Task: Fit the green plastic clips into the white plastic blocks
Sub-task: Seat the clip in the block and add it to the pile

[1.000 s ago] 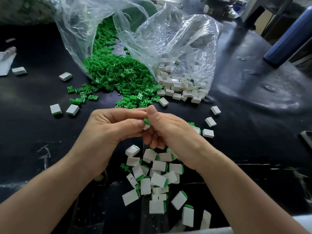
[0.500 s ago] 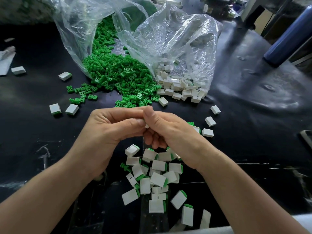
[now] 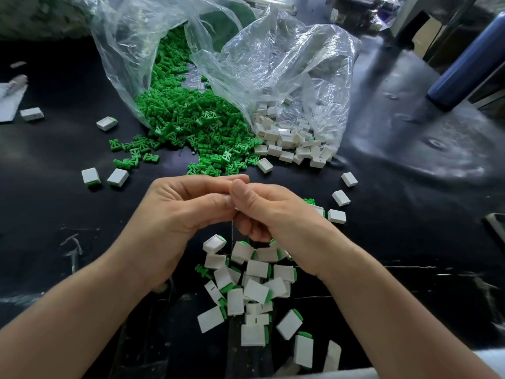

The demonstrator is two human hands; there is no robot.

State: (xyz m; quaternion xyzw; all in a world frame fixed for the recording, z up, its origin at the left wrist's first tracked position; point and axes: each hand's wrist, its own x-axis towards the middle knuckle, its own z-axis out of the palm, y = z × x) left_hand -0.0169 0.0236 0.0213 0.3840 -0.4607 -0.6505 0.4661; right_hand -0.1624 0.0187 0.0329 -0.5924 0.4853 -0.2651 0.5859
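Blue cylinder (image 3: 470,64), black table (image 3: 410,242), clear bags (image 3: 287,58)

clips (image 3: 191,119): matt plastic | bag (image 3: 276,67): glossy crinkled film | table (image 3: 410,192): glossy

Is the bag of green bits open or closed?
Open. The clear bag lies on its side and green clips spill from its mouth onto the black table.

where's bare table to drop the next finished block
Bare table left of the left hand, nearer than two loose blocks; also right of the right hand, past three stray blocks. Crowded: finished pile and the spilled green clips.
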